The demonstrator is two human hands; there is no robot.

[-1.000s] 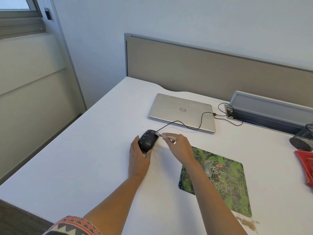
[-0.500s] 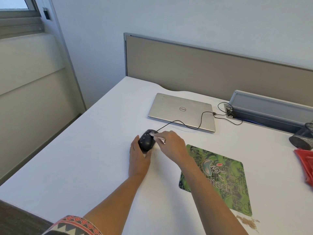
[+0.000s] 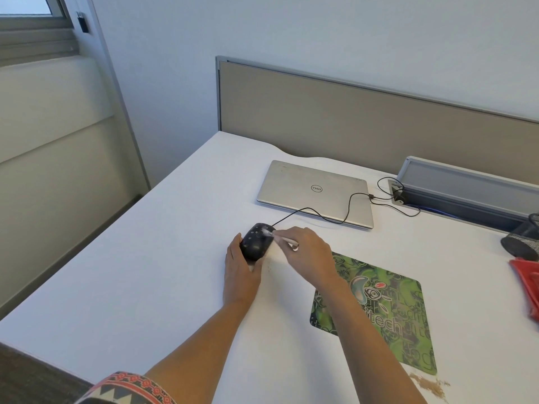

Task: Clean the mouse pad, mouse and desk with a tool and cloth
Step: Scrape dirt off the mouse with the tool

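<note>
A black corded mouse (image 3: 256,240) with pale specks on top sits on the white desk (image 3: 140,272). My left hand (image 3: 240,272) grips its rear and left side. My right hand (image 3: 306,255) pinches a small white brush (image 3: 287,240), its bristle tip touching the mouse's front right top. The green patterned mouse pad (image 3: 402,325) lies to the right, partly under my right forearm. Brown crumbs (image 3: 430,387) lie off the pad's near corner. No cloth that I can identify for certain.
A shut silver laptop (image 3: 315,191) lies behind the mouse, the mouse cable (image 3: 335,218) crossing its lid to a cable tray (image 3: 466,193). A black mesh cup (image 3: 522,240) and a red object (image 3: 528,281) sit at the right edge. A beige partition (image 3: 364,121) backs the desk.
My right hand with the brush swept left over the mouse's top, then back slightly right toward its front. My left hand and the mouse stayed put.
</note>
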